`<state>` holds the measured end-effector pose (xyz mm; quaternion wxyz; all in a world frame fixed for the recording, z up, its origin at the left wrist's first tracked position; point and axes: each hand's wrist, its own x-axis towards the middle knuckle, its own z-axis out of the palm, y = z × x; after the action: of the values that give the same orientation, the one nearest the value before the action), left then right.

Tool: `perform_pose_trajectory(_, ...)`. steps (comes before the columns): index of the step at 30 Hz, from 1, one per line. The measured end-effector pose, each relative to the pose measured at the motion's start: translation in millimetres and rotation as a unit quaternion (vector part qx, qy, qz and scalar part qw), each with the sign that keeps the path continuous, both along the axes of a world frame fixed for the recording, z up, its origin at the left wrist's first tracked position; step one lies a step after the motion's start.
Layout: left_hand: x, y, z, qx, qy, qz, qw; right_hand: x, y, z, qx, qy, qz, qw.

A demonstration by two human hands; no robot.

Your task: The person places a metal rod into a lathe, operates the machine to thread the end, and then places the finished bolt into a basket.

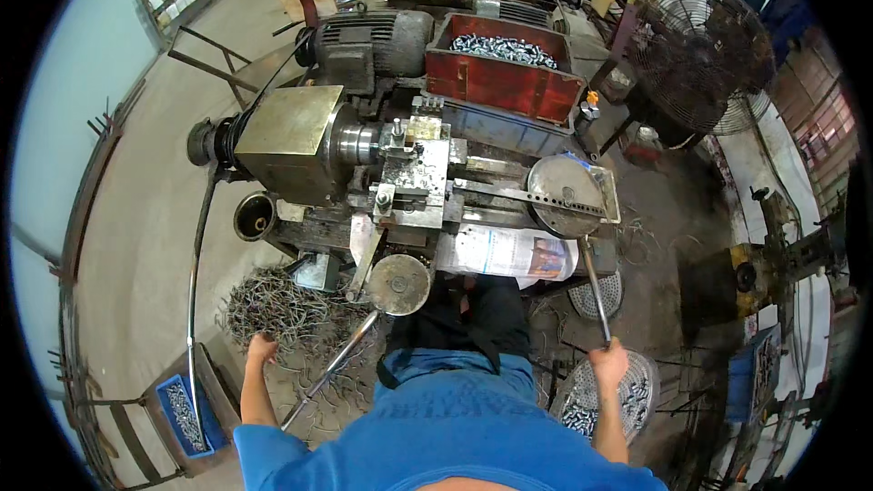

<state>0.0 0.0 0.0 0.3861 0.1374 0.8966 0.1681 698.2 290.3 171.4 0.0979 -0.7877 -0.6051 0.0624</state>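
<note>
I stand in front of a worn metal lathe [300, 141]. My right hand [608, 362] is closed around the end of a long steel lever [594, 286] that runs up to the round turret plate [564, 195]. My left hand [261, 346] reaches down to a heap of thin metal rods [291, 309] on the floor at the lathe's left front; whether its fingers hold any rod cannot be made out. A second lever [332, 365] with a round disc hub [398, 284] slants between my arms.
A red bin [500, 82] of shiny small parts sits behind the lathe. A perforated basket [637, 395] with finished parts stands under my right arm, a blue tray [186, 414] of parts at lower left. A large fan [700, 50] stands at right. Newspaper [509, 253] covers the lathe's front.
</note>
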Motion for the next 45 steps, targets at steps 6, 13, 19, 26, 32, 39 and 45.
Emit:
perform_pose_trajectory(6, -3, 37, 12, 0.078, 0.027, -0.071, 0.994, -25, -25, -14, 0.003, 0.062, 0.014, 0.998)
perform_pose_trajectory(13, 10, 76, 50, 0.017, 0.120, -0.118, 0.986, -39, -25, 11, -0.011, 0.100, 0.008, 0.995)
perform_pose_trajectory(19, 11, 71, 47, 0.074, 0.053, -0.079, 0.993, 65, 43, -16, 0.054, -0.155, 0.073, 0.984)
perform_pose_trajectory(26, -6, 164, 45, 0.054, 0.288, -0.212, 0.932, 109, 212, -15, 0.138, -0.253, 0.028, 0.957)
perform_pose_trajectory(32, 3, 192, 46, -0.001, 0.373, -0.326, 0.869, 7, 150, -25, 0.195, -0.082, 0.152, 0.965)
perform_pose_trajectory(39, 68, 212, -35, 0.046, 0.395, -0.005, 0.917, 12, 76, -62, 0.136, 0.071, 0.150, 0.977)
perform_pose_trajectory(45, 18, 194, 24, -0.042, 0.333, -0.314, 0.888, -40, 133, 31, 0.181, 0.093, 0.245, 0.948)
